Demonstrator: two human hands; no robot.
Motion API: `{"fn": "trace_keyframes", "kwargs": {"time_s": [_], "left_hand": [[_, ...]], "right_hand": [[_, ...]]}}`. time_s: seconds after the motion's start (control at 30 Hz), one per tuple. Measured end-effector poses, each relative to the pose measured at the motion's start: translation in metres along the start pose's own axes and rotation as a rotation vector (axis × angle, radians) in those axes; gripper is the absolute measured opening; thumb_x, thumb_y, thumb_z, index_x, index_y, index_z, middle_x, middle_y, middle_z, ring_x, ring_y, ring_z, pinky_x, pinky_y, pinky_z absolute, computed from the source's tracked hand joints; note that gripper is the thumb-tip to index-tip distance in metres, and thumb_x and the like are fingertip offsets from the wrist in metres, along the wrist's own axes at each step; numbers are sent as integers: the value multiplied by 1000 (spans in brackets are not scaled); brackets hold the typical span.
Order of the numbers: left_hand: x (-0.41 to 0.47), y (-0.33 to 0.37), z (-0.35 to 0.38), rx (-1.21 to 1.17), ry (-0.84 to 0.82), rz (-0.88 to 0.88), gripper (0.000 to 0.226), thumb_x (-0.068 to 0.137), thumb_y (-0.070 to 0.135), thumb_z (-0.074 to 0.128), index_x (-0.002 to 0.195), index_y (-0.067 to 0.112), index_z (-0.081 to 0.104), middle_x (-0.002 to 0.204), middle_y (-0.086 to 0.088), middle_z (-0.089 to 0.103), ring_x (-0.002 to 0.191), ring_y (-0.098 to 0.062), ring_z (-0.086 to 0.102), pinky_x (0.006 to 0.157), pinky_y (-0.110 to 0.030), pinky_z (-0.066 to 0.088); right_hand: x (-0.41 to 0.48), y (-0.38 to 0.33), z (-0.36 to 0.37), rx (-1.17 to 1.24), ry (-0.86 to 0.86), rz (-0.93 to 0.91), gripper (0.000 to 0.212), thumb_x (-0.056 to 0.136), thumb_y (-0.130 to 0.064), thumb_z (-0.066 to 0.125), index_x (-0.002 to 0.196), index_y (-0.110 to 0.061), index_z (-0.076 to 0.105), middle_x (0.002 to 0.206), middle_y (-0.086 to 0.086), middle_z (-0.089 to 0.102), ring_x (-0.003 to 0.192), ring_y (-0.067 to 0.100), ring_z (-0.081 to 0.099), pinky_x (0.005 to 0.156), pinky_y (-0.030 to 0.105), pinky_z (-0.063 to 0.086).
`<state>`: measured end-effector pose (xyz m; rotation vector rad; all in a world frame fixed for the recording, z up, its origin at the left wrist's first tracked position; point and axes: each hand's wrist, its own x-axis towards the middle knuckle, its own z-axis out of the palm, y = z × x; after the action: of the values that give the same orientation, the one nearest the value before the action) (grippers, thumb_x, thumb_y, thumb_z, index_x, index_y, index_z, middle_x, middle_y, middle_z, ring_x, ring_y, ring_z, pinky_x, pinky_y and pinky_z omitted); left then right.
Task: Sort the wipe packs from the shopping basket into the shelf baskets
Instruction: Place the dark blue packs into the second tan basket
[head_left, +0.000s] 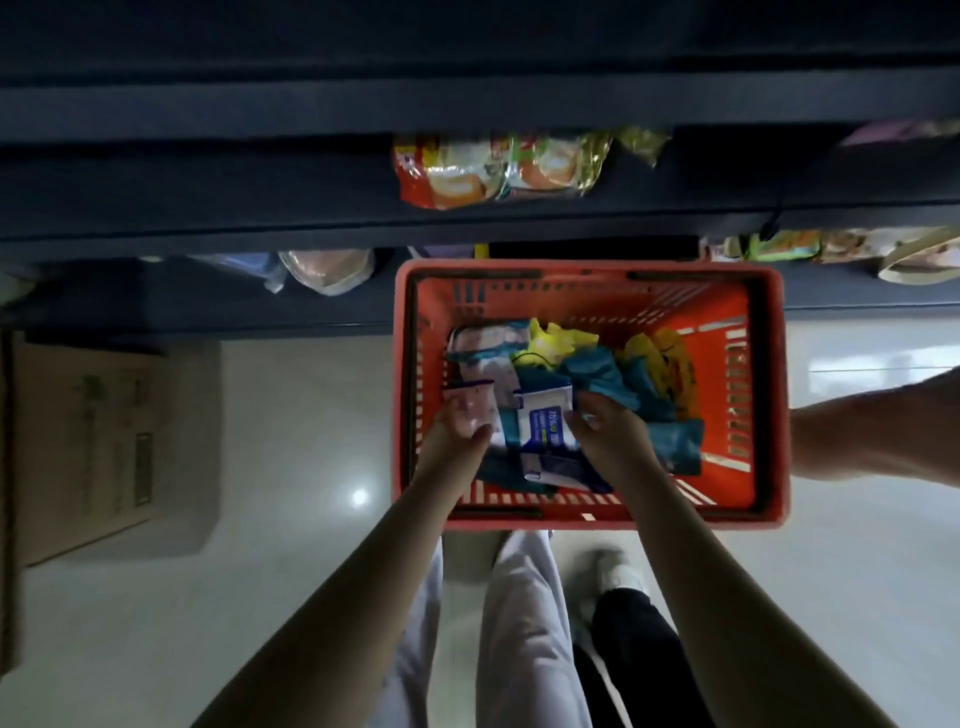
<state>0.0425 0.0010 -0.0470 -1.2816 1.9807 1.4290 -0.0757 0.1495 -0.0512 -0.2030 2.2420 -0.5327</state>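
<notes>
A red shopping basket (769, 395) stands on the floor in front of the dark shelves, holding several wipe packs in white, teal and yellow. Both my hands are inside it, near its front. My left hand (460, 431) grips a pale pink-white pack (470, 402) at the basket's left side. My right hand (605, 436) has its fingers on the right edge of a white and blue pack (540, 423) lying in the middle. Teal packs (602, 374) and yellow packs (665, 358) fill the right half.
Dark shelves (311, 218) run across the top, with orange snack bags (488, 171) and other bagged goods on them. A cardboard box (109, 447) stands on the floor at the left. Another person's arm (878, 431) reaches in from the right. My legs are below.
</notes>
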Motion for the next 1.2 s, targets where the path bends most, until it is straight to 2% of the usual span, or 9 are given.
{"fn": "trace_keyframes", "kwargs": {"time_s": [0.17,0.37,0.53,0.67,0.8,0.93,1.07,1.13,1.2], "left_hand": [[28,-22,23,-367,22,-195,47,84,32,68,127,29,49,111,6,66,101,-16,64,88,-40,53],[41,-31,32,-469,-8,-355,30,90,30,61,118,20,57,103,-4,67,87,-18,66,63,-26,45],[47,-33,33,-428,-61,-298,30,94,35,57,119,20,58,109,-5,66,92,-17,64,68,-29,48],[49,-33,39,-334,20,-310,35,92,37,61,120,19,56,102,-1,64,86,-15,64,68,-29,51],[42,-28,39,-274,90,-224,41,86,46,64,118,21,56,105,5,64,98,-16,62,88,-39,51],[19,3,14,-409,161,-43,27,91,33,63,114,20,56,106,4,67,96,-15,66,82,-35,54],[-23,49,-32,-538,125,94,25,95,29,59,118,19,57,106,7,69,95,-5,68,77,-24,56],[-54,79,-60,-599,108,110,23,96,28,58,116,18,58,108,2,70,99,-14,68,81,-33,57],[-88,107,-90,-650,82,79,24,94,31,60,113,17,55,106,0,68,100,-20,67,77,-35,56]], "right_hand": [[31,14,23,28,-37,34,42,93,-28,61,130,-11,55,124,12,63,108,29,61,89,37,50],[44,23,37,51,46,65,49,85,-28,70,128,-13,55,118,7,63,101,24,60,75,27,43],[46,26,42,10,97,74,46,82,-22,73,123,-7,57,120,12,58,102,28,58,75,25,37],[45,28,43,74,128,99,38,85,-15,69,118,-8,52,108,6,52,90,17,47,72,26,33],[35,32,38,253,172,96,35,88,-16,66,118,-10,48,96,2,57,83,20,54,57,24,36],[8,20,5,502,246,35,35,92,-18,62,123,-18,48,109,0,63,92,18,64,69,32,54],[-38,-24,-54,629,394,-83,17,92,-17,61,106,-24,55,96,-3,70,86,15,69,68,33,57],[-72,-58,-88,707,421,-107,13,93,-19,61,102,-29,59,91,1,72,81,20,71,66,39,57],[-111,-93,-118,794,414,-122,9,93,-27,60,101,-31,61,94,7,72,87,30,70,75,50,59]]}}
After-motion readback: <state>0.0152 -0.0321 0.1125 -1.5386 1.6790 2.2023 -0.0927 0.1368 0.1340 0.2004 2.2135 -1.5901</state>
